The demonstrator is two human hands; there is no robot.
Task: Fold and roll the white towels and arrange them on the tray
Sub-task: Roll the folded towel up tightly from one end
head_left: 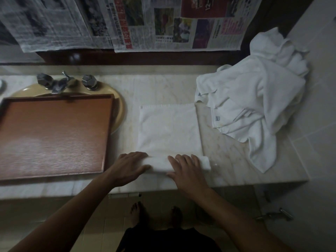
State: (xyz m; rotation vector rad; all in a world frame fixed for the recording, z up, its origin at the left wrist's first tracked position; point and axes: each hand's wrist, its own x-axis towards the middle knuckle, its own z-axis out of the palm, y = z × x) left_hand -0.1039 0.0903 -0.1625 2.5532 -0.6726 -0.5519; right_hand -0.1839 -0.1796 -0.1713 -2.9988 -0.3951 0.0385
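A folded white towel (170, 128) lies flat on the marble counter, its near edge turned up into a short roll (160, 163). My left hand (130, 168) rests on the roll's left end, fingers laid over it. My right hand (185, 169) presses on the roll's right part, fingers straight and spread; the roll's right end sticks out past them. A brown wooden tray (54, 137) sits to the left over the sink, with nothing on it. A heap of loose white towels (254, 99) lies at the counter's right end.
A beige sink (121, 108) with a metal tap (61, 82) shows behind the tray. Newspaper sheets (163, 24) hang over the wall at the back. The counter's front edge (54, 190) runs just below my hands; my bare feet stand on the tiled floor beneath.
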